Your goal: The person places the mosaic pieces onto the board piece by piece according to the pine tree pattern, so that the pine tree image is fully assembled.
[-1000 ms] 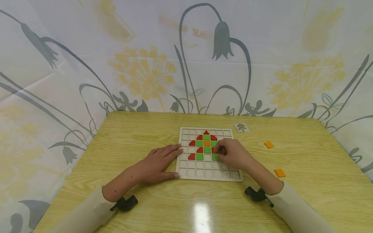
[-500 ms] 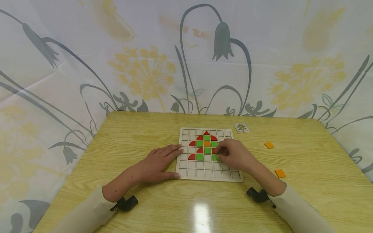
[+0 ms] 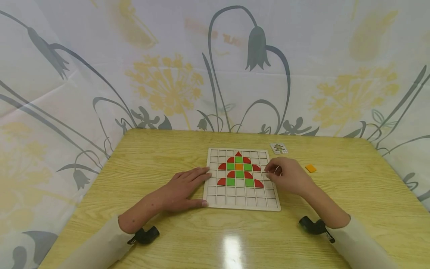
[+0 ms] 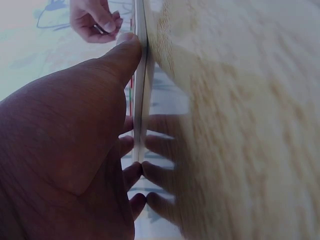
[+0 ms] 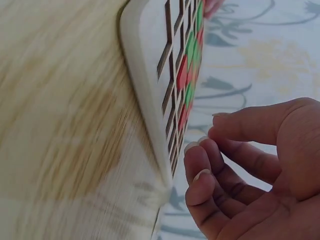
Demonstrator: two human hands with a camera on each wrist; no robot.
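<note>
A square wooden grid board (image 3: pixel 240 201) lies on the table, bearing red, green and orange pieces in a tree-like pattern. My left hand (image 3: pixel 181 190) rests at the board's left side, fingers spread and fairly straight, fingertips on the rim and thumb at the near left corner. Over the right edge hovers my right hand (image 3: pixel 289 175). Its fingers (image 5: pixel 200 165) are loosely curled, with nothing between them and the thumb in the right wrist view. A red quarter-round piece (image 3: pixel 258 183) sits in the grid beside a green square (image 3: pixel 249 182).
An orange square tile (image 3: pixel 310 168) lies right of the board, just beyond my right hand. A small pattern card (image 3: pixel 279 148) is behind the board's far right corner. A flower-printed cloth (image 3: pixel 168 74) hangs behind the wooden table (image 3: pixel 161 149).
My right hand has drawn off the green square to the right, uncovering red pieces on the board's right side. My right forearm now hides the nearer orange tile. The left hand keeps its place.
</note>
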